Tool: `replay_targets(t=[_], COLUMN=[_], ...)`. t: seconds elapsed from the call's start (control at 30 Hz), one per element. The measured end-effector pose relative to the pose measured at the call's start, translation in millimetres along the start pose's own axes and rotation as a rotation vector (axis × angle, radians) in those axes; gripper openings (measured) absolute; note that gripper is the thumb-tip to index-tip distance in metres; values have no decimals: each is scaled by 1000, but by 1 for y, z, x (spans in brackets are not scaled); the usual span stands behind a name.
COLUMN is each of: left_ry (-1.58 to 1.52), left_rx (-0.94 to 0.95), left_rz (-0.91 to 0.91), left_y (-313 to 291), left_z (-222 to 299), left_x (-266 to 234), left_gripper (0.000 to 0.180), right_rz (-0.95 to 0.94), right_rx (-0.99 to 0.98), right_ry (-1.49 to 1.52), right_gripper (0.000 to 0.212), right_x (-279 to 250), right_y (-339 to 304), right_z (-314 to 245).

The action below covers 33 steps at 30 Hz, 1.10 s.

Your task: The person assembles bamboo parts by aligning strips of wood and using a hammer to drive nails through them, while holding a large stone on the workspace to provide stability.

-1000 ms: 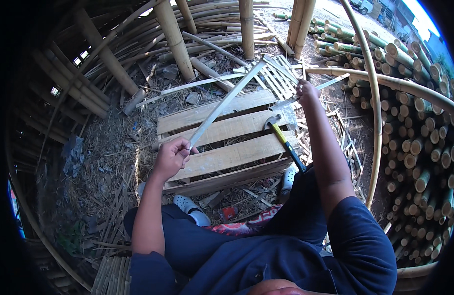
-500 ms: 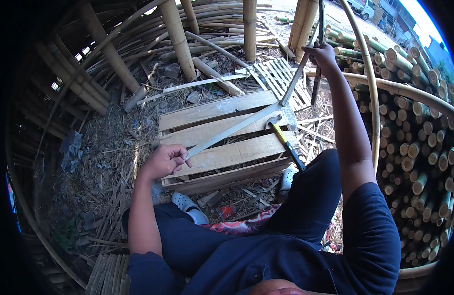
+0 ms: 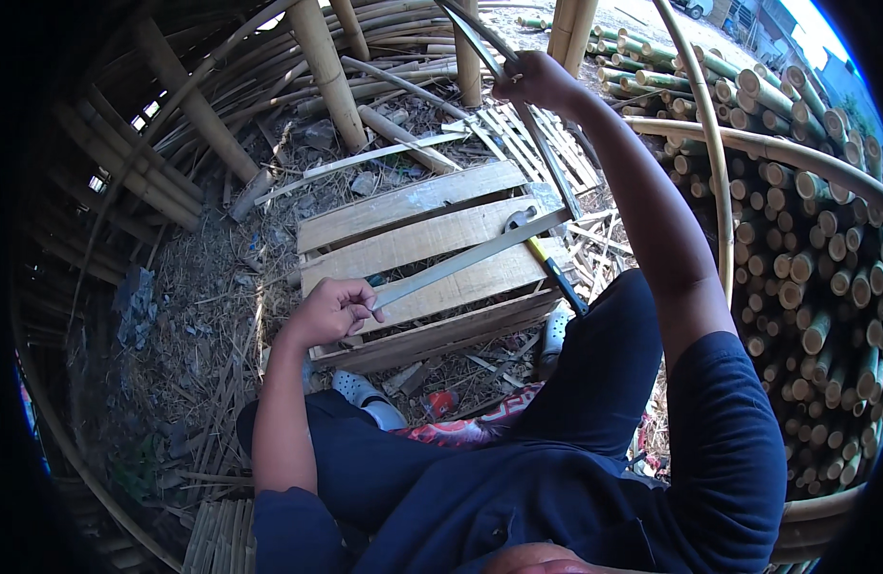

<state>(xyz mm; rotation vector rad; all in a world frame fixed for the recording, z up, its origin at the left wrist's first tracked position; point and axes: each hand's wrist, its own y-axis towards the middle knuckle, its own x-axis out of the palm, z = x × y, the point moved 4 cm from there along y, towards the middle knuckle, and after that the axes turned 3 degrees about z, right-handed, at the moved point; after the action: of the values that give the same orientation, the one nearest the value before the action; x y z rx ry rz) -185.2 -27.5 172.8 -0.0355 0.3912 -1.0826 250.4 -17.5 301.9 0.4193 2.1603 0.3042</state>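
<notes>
My left hand (image 3: 334,312) is closed at the near left corner of a slatted wooden crate, pinching one end of a long, flat, pale strip (image 3: 460,260), which looks like split bamboo. From there the strip runs over the crate top and bends sharply near its right end, then rises toward my right hand (image 3: 537,82). That hand is raised beyond the crate with its fingers wrapped round the strip, and lengths of it stick out past the fist. Across the right end of the crate (image 3: 413,251) lies a claw hammer (image 3: 556,275) with a yellow and black handle, its butt near my knee.
Cut bamboo poles (image 3: 805,287) are stacked on the right behind curved poles. Upright bamboo posts (image 3: 328,77) stand at the back, with long strips heaped behind them. Slatted pieces (image 3: 537,143) lie beyond the crate. Bamboo scraps and straw litter the ground.
My right hand has swung left and slightly farther away, so its part of the strip now slants up to the left. The bend has shifted right along the crate. My left hand keeps its pinch.
</notes>
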Motion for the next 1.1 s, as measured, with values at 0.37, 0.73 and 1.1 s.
replay_targets(t=[0.37,0.73,1.1], left_ry=[7,169,345], left_rx=[35,42,77], left_rz=[42,36,-11], left_y=[-7,10,37], left_z=[0,-20,-72], left_x=[-5,-3,-11], left_gripper=[22,17,11], right_rz=[-22,-25,-95], right_rx=[9,286,467], right_ry=[-207,246,355], right_gripper=[8,26,32], right_x=[-3,24,96], right_y=[0,-34,-82], right_z=[31,67,135])
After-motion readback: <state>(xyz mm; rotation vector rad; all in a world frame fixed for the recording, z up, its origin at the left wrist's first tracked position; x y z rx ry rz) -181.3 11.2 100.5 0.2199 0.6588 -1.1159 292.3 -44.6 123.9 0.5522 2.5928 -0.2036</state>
